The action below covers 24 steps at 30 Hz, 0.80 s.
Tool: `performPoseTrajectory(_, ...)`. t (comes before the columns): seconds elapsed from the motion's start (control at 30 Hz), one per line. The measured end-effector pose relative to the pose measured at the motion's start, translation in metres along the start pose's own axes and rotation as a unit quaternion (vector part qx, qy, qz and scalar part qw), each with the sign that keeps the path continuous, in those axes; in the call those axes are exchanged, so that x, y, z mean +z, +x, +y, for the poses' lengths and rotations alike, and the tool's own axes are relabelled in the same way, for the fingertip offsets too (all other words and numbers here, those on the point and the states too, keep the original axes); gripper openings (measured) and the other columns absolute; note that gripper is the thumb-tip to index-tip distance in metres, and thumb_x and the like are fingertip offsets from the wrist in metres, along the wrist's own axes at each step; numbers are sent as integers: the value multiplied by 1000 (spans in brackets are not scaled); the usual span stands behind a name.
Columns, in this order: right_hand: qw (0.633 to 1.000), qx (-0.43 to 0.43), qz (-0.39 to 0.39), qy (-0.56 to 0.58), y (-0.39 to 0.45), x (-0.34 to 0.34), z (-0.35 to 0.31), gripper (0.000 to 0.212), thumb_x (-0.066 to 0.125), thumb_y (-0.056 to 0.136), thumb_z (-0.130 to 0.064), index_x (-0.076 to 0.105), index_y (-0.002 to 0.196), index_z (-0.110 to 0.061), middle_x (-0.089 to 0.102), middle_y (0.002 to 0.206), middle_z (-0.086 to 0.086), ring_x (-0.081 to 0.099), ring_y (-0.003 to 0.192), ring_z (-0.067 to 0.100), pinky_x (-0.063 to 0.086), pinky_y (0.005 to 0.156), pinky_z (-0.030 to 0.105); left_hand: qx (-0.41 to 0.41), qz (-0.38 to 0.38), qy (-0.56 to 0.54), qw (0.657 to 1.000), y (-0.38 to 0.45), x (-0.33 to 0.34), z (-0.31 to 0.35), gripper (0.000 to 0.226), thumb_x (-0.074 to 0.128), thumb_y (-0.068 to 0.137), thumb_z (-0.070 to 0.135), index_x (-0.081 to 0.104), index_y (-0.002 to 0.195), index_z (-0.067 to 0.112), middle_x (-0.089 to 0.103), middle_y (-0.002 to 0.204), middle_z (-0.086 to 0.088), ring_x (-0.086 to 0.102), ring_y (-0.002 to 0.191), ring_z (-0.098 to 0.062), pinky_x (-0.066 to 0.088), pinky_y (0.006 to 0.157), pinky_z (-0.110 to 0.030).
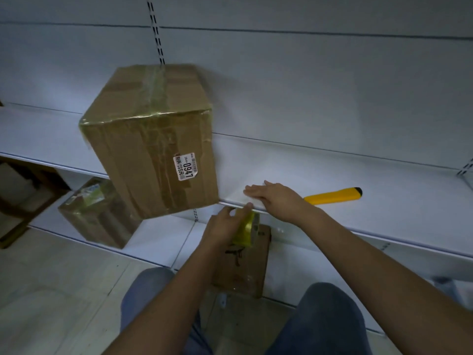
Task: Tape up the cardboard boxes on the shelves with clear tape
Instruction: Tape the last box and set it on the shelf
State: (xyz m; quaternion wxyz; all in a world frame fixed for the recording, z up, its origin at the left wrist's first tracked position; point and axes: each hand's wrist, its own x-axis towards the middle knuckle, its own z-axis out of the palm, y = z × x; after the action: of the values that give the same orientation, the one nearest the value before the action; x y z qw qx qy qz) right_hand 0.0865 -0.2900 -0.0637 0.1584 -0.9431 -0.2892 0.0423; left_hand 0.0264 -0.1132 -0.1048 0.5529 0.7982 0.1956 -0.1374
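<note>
A large taped cardboard box (151, 139) with a white label stands on the white shelf (332, 175), its front corner past the shelf edge. My left hand (222, 226) grips a yellowish roll of clear tape (247, 228) just below the shelf's front edge. My right hand (273, 198) lies flat and open on the shelf edge, right of the box and above the roll. A small flat cardboard box (245, 265) sits on the lower shelf under the roll. Another taped box (99, 213) stands on the lower shelf at the left.
A yellow utility knife (332, 196) lies on the shelf just behind my right wrist. A slotted upright (156, 29) runs up the back panel. My knees in blue jeans (330, 316) are at the bottom. Open cartons (23, 196) sit at far left.
</note>
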Motion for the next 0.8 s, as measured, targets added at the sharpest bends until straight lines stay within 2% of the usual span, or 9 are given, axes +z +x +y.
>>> performPoseTrajectory(0.07,999,-1,-28,21,6,-1,5,52,36,103,-2,45,147,-29,34,157,-8,24,149,22,16,122,31,2,-40,-77,996,-7,-7,7,82,72,57,84,72,110,22,72,97,0,68,89,-20,56,83,-36)
performPoseTrajectory(0.17,997,3,-45,56,9,-1,10,53,35,103,0,47,145,-30,36,156,-7,24,150,22,16,123,37,-41,-125,-182,974,-14,-15,20,31,77,84,41,68,78,13,61,57,-2,56,49,-12,49,54,-24)
performPoseTrajectory(0.3,997,0,-42,70,8,-2,10,55,33,103,2,47,146,-29,35,156,-9,21,150,15,9,124,29,-156,-185,-309,920,-26,-24,32,33,63,97,21,60,67,9,55,49,-2,53,37,-11,47,41,-18)
performPoseTrajectory(0.4,997,15,-47,64,8,-3,7,57,33,103,2,46,146,-32,33,156,-13,16,150,15,10,123,28,-188,-264,-383,865,-40,-41,36,34,59,88,20,56,55,12,47,44,5,43,34,-3,34,37,-7)
performPoseTrajectory(0.43,996,23,-47,66,8,-4,6,57,34,102,2,46,146,-33,33,156,-13,16,151,17,11,123,29,-185,-276,-380,863,-45,-48,37,36,58,85,22,55,51,13,44,42,6,40,31,-3,32,34,-8)
performPoseTrajectory(0.53,995,34,-46,81,3,-13,-7,48,38,104,-3,53,143,-25,41,154,-7,27,148,21,18,121,30,-125,-250,-291,915,-68,-58,41,38,59,94,24,65,59,12,45,45,4,39,34,-3,33,32,-14)
performPoseTrajectory(0.63,985,57,29,162,-6,-32,-31,30,52,103,-27,68,127,-19,68,127,-2,62,117,13,42,108,29,17,-144,-187,971,-84,-59,44,20,63,97,25,71,93,6,61,64,-12,55,51,-17,49,47,-21)
performPoseTrajectory(0.73,908,85,4,410,-24,-54,-63,59,61,82,-68,71,114,-19,74,102,-6,72,91,12,57,90,36,137,-35,-56,988,-97,-66,52,19,69,93,31,75,90,14,73,81,-8,68,72,-19,55,64,-27)
performPoseTrajectory(0.8,908,56,-20,415,-35,-63,-83,65,69,71,-70,70,113,-21,73,98,-3,72,88,14,60,78,32,194,-2,-4,981,-108,-74,59,18,69,93,34,76,88,18,75,81,1,70,75,-14,53,69,-26)
